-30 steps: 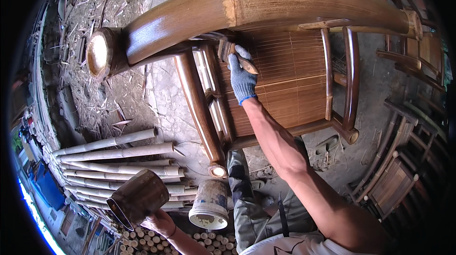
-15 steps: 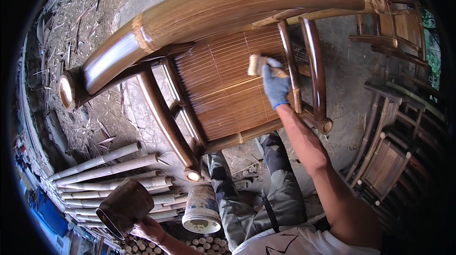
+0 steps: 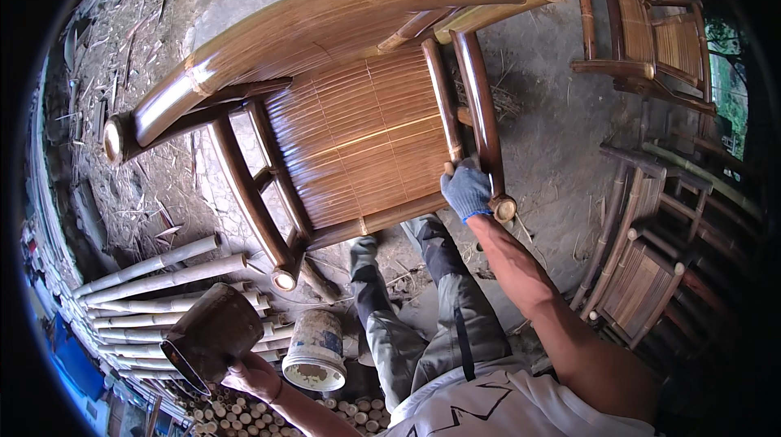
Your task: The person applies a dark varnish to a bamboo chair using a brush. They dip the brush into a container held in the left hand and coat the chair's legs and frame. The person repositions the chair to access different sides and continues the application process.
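Observation:
A glossy brown bamboo chair [image 3: 358, 144] with a slatted seat stands before me, its thick curved back rail [image 3: 342, 18] at the far side. My right hand [image 3: 467, 189], in a grey-blue glove, is closed at the front end of the chair's right side, among its upright poles. A small tan end of the brush [image 3: 449, 168] pokes out by the fingers; its bristles are hidden. Low on the left, my bare left hand [image 3: 254, 377] grips a dark brown pot [image 3: 215, 331], tilted with its mouth facing lower left; its contents cannot be made out.
Cut bamboo poles [image 3: 154, 274] lie in a pile at left. A stained white bucket [image 3: 316, 347] stands near my legs, with stacked bamboo ends [image 3: 244, 421] below it. More bamboo chairs [image 3: 643, 38] stand at right. Dry scraps [image 3: 154, 54] litter the ground at upper left.
My right hand has moved from above the seat, brush in view, down toward the chair's front right corner. The whole scene has shifted left in view. The left hand still holds the pot.

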Demonstrator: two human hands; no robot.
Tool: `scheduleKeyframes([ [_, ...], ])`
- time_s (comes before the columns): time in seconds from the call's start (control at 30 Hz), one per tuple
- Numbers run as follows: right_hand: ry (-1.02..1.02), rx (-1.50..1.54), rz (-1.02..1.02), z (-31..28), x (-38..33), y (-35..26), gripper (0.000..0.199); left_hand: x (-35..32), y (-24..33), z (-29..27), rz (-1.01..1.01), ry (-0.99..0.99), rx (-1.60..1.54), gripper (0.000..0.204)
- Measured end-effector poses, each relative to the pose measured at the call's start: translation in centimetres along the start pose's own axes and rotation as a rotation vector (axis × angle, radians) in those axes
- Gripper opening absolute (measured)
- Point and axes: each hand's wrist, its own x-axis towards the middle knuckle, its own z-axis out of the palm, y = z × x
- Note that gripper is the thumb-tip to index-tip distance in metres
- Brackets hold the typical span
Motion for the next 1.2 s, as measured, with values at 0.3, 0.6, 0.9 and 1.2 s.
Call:
scheduleKeyframes([
  [0.3, 0.321, -0.311, -0.369, -1.7, 10.4, -1.4, 0.017, -1.8, -0.9, -3.4, 0.004, -0.081, -0.005, 0.086],
  [0.6, 0.039, -0.485, -0.565, -3.9, 11.7, -8.0, 0.022, -3.2, -2.0, -9.7, -0.048, -0.03, 0.004, 0.084],
  [0.9, 0.225, 0.114, -0.329, -9.0, -9.5, -0.1, 0.026, -2.9, 1.7, -8.8, -0.016, -0.15, 0.213, 0.094],
  [1.2, 0.501, 0.757, -0.658, -22.5, -32.8, 4.4, 0.022, -9.5, 7.4, -1.2, 0.138, -0.585, 0.156, 0.105],
])
